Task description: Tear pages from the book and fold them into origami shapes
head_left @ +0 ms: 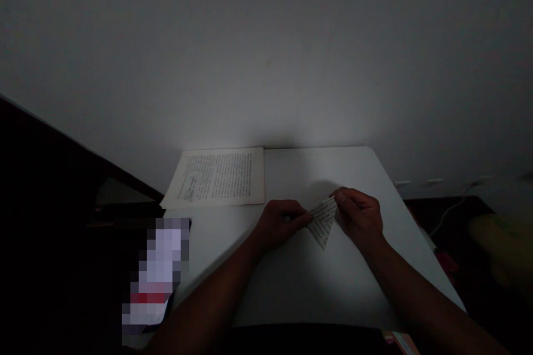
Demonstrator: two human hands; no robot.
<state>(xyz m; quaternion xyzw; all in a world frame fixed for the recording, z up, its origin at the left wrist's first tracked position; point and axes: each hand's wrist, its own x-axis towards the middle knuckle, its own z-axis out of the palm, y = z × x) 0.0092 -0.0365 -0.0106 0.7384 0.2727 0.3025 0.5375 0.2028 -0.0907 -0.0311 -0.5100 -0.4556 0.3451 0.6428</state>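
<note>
Near edge first: a dark shape runs along the bottom, with a small orange-and-pink item (402,343) at its right end, cut off by the frame; can't tell what it is. Both bare forearms come in from the bottom, one each side.

Left, by the table's side edge: a phone (160,263), lying at a slant, screen bright but pixelated, so content unreadable. Left forearm passes just beside its lower end.

Folded paper (323,223) is between the two hands, right of centre over the white table (291,177). Triangular, printed text on it, one point down toward the person. Looks lifted off the top; can't tell if the tip touches.

Left hand (278,223): thumb and fingers pinching the paper's left corner. Right hand (361,217): pinching the upper right corner, thumb on the near side, other fingers curled. Both grasping, neither released.

Off the table's right side, low and dim: a red item (446,260), a blurred yellow thing (502,249), and a pale cable (449,211) running up toward the wall.

Far left corner of the table: printed pages (220,177), flat, text turned sideways, well apart from the folded paper. Behind everything: plain grey wall (266,55), table's back edge right up by it.
</note>
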